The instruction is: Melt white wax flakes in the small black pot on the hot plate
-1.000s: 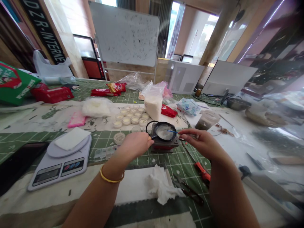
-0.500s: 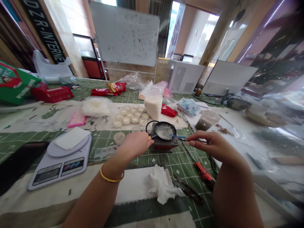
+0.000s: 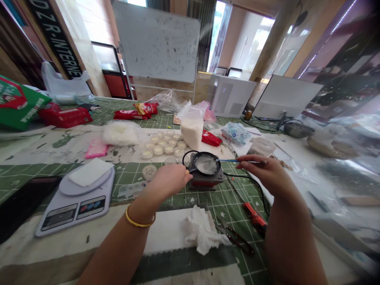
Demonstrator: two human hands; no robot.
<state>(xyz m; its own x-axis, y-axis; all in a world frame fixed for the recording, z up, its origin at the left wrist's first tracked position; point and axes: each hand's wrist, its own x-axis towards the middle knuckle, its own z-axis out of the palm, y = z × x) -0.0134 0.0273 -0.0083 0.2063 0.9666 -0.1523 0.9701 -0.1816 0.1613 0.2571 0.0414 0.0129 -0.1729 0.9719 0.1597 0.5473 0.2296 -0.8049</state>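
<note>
A small black frying pan (image 3: 206,164) rests on a little electric hot plate (image 3: 204,183), with whitish material spread inside it. My left hand (image 3: 170,179) is closed around the pan's handle, to the left of the plate. Between the thumb and fingers of my right hand (image 3: 261,169) is a thin blue stick (image 3: 228,160), held nearly level with its far end at the pan's right rim. Whether that end has a brush or a flat tip is too small to tell.
Small filled cups (image 3: 163,145) stand behind the pan beside a bag of white granules (image 3: 191,128). On the left are a kitchen scale (image 3: 80,198) and a phone (image 3: 26,202). Crumpled tissue (image 3: 202,231), scissors (image 3: 237,237) and a red-handled tool (image 3: 254,217) lie in front.
My right hand has risen slightly and moved a little right, bringing the blue stick up from low in the pan to its right rim. My left hand stays on the handle.
</note>
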